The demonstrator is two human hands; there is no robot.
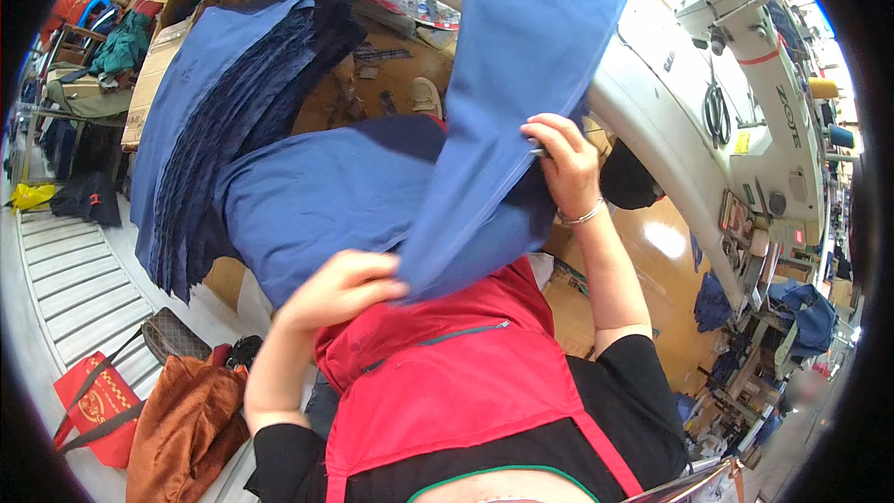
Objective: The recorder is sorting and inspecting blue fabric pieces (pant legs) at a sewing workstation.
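A long piece of blue cloth (524, 63) with a stitched seam hangs off the white sewing table (646, 112) and slopes down toward my lap. My left hand (346, 286), slightly blurred, pinches its near end at my waist. Higher up, my right hand (569, 164) grips the seamed edge; a small metal piece shows by its fingers, too covered to name. More blue cloth (328, 181) lies beneath across my lap, over the red apron (454, 398).
A thick stack of blue and dark cloth panels (230, 105) drapes at the left beside a cardboard box (157, 77). The Zoje sewing machine (782, 91) stands on the right. Bags, including a brown cloth one (185, 426), rest on a slatted bench (80, 279).
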